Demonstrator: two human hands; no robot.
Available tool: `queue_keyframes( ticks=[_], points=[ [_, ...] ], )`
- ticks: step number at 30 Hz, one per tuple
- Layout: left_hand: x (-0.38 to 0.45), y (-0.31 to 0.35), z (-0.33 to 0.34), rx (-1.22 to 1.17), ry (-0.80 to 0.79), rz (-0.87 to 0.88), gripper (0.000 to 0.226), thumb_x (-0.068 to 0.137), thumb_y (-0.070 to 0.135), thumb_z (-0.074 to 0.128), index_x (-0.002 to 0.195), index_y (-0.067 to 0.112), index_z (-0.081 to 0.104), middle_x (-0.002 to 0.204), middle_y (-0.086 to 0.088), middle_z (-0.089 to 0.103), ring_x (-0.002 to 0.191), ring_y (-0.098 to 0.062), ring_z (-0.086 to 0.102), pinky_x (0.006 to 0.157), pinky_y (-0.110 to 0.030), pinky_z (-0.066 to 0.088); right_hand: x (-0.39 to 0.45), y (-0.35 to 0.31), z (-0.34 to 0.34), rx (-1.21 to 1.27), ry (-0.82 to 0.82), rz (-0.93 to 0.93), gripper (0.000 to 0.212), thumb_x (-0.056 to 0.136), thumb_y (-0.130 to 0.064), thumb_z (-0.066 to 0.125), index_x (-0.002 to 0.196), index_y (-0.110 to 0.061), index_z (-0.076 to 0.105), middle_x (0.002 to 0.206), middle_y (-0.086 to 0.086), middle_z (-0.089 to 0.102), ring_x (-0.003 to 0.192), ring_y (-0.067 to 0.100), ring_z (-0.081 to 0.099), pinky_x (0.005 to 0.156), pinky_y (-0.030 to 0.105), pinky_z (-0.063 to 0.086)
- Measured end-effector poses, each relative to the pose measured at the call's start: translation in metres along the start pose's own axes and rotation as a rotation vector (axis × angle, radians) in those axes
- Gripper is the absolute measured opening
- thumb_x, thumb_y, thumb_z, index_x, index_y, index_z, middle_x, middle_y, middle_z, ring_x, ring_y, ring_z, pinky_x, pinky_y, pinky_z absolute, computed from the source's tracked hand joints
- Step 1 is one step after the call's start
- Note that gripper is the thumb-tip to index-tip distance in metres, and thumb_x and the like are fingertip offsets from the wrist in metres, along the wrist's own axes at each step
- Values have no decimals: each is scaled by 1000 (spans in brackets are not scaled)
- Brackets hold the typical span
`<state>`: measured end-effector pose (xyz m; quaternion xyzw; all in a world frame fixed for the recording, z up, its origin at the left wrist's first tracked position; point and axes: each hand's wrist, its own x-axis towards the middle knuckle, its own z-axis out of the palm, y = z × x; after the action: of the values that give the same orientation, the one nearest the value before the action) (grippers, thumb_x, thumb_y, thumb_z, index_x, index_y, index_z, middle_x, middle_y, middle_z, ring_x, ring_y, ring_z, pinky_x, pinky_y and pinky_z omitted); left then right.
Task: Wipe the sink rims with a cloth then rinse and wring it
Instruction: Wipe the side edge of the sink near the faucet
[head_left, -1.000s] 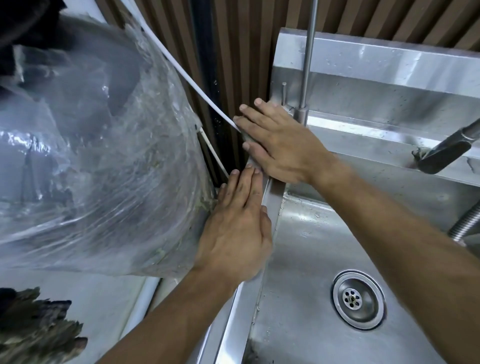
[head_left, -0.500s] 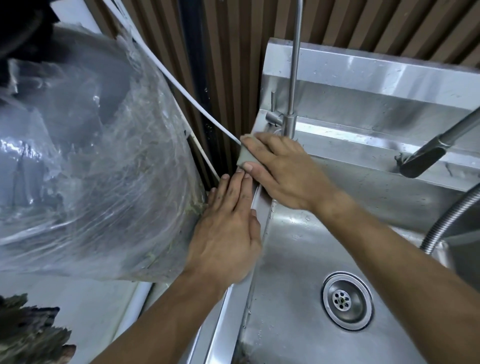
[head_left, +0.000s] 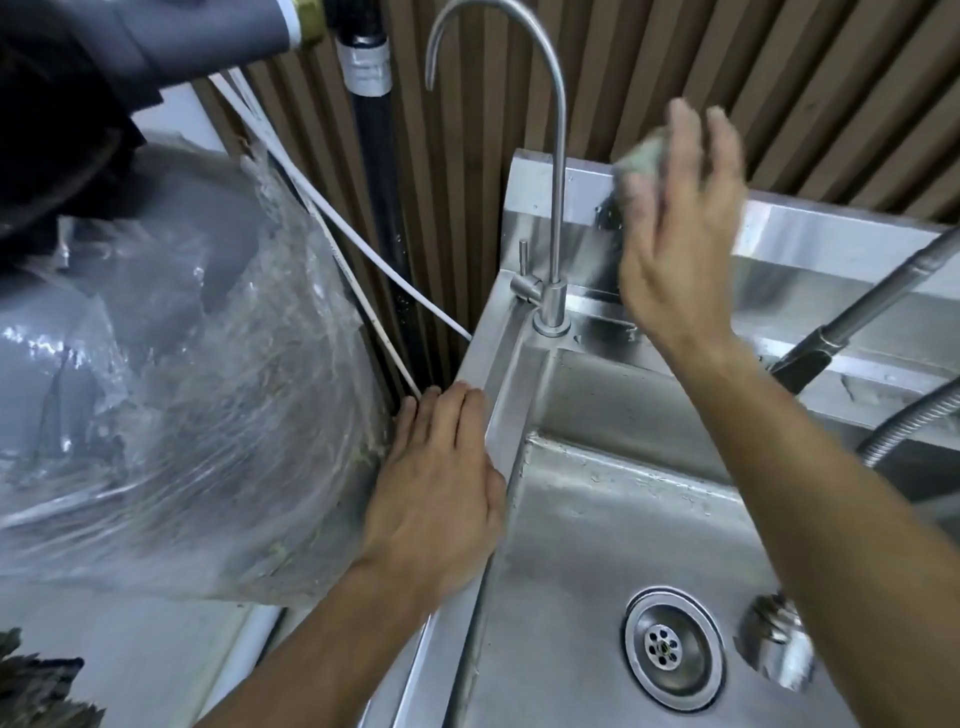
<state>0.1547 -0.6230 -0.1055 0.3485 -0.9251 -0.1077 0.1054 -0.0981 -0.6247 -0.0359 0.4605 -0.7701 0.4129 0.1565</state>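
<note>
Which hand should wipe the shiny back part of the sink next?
The right hand: it already holds the cloth against the back splash. The left hand lies flat on the left rim, empty.

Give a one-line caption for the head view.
Right hand presses cloth to sink backsplash; left hand rests flat on left rim.

Silver steel sink (head_left: 597, 519), grey-green cloth (head_left: 641, 158), brown vertically ribbed wall (head_left: 831, 93), white cords (head_left: 363, 254).

A clear plastic bag (head_left: 197, 415) bulges left of a black pipe (head_left: 382, 171) and white tubes (head_left: 363, 260) against the slatted wall (head_left: 649, 67).
</note>
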Motion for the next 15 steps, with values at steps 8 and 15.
queue_keyframes(
  ticks=[8,15],
  points=[
    [47,1,9,54,-131,65,69,99,42,6,164,19,12,173,1,2,159,-24,-6,129,-44,0,19,65,15,-719,-348,-963,58,113,-33,21,166,-13,9,173,11,8,160,37,7,130,51,12],
    [44,3,5,51,-141,54,67,101,42,6,164,20,12,173,3,0,159,-20,-8,128,-40,-3,60,23,45,-723,-313,-1086,59,113,-30,30,165,-14,8,173,11,7,159,37,10,130,51,14]
  ],
)
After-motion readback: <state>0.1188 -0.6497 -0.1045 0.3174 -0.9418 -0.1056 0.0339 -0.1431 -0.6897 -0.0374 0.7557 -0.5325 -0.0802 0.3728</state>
